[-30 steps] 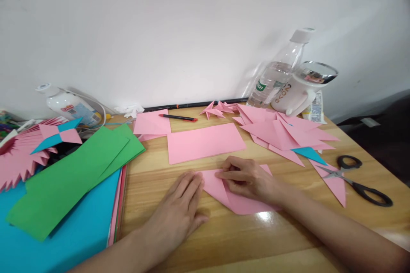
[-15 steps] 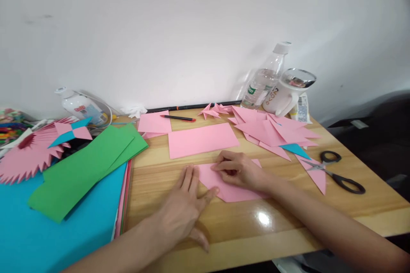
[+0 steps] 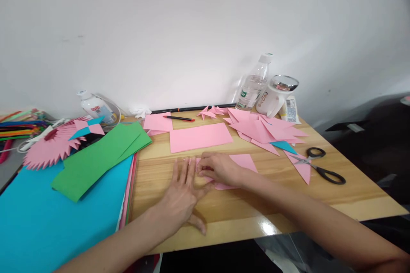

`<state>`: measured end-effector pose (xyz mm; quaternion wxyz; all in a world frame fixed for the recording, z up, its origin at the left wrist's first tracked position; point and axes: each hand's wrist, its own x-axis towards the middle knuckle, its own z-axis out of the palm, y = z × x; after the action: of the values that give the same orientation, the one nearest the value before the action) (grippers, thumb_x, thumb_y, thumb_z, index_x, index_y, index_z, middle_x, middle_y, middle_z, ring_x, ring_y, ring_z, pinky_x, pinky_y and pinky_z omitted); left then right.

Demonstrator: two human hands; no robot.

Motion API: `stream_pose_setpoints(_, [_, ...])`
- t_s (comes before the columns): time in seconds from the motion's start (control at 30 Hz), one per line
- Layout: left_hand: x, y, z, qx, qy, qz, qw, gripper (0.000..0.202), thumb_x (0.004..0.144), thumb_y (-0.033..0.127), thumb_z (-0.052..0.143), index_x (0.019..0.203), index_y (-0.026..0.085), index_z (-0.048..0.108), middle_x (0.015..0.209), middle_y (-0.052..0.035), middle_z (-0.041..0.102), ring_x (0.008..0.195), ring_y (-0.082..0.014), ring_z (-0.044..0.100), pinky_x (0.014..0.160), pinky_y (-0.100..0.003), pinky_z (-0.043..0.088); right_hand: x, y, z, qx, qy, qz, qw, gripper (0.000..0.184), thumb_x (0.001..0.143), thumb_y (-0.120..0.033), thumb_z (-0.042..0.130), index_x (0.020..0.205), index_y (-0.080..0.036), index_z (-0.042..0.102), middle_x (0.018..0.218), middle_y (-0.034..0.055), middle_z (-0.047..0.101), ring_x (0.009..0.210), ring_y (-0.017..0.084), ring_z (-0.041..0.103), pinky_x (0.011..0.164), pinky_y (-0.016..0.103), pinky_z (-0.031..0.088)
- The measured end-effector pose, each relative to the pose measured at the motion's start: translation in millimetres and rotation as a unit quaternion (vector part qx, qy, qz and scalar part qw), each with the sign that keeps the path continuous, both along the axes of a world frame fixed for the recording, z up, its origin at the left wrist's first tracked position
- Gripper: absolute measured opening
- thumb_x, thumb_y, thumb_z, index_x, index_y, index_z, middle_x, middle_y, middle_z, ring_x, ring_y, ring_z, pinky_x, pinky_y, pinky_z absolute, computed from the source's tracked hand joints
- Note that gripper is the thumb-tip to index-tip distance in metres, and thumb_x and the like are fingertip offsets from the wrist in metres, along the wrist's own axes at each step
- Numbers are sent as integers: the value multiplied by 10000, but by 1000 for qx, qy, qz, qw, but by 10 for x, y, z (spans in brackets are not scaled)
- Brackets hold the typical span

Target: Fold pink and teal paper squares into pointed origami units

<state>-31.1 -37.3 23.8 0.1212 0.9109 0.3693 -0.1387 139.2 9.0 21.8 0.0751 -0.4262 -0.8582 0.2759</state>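
Note:
A sheet of pink paper (image 3: 246,164) lies on the wooden table in front of me, partly covered by both hands. My left hand (image 3: 182,192) rests open at its left end, fingers spread, their tips by the paper's edge. Close beside those fingertips, my right hand (image 3: 218,168) is closed in a pinch at the paper's left part. The fold or edge under its fingers is mostly hidden. Just behind the hands lies a flat pink rectangle of paper (image 3: 201,137).
Scissors (image 3: 315,164) and a heap of folded pink paper (image 3: 262,130) lie on the right. Behind stand a clear bottle (image 3: 251,91) and a white mug (image 3: 272,100). Green strips (image 3: 99,160) rest on blue paper (image 3: 86,217) at left. A pen (image 3: 178,118) lies at the back.
My right hand has moved left along the pink paper, closer to my left hand, whose fingers are more spread. The paper's left part is now more covered. The camera view has shifted.

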Motion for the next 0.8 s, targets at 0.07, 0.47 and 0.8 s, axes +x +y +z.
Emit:
stream_pose_setpoints(0.07, [59,-32,20,-1,47,27,999,1145,415,797,683,1406,317,371,1517,-243,151,1351,-552,15,957,-776,-12,-31,21,20,-11,-4,-13,1000,87,829,-172,625,769,-174,688,825,12,612,719,118,544,613,207,325])
stream_pose_setpoints(0.47, [288,-82,131,-40,160,49,985,1294,362,733,764,1452,280,235,1446,-326,267,1303,-606,154,918,-781,-20,-334,282,68,14,-37,-46,998,166,855,-268,579,752,-226,702,866,12,650,773,149,571,577,230,280])
stream_pose_setpoints(0.8, [218,-71,67,-24,34,-4,999,1317,351,601,847,1444,106,306,1482,-309,207,1364,-512,105,1086,-616,123,-509,342,-28,43,18,-88,995,124,816,-227,604,731,-206,691,847,16,664,760,146,577,596,229,325])
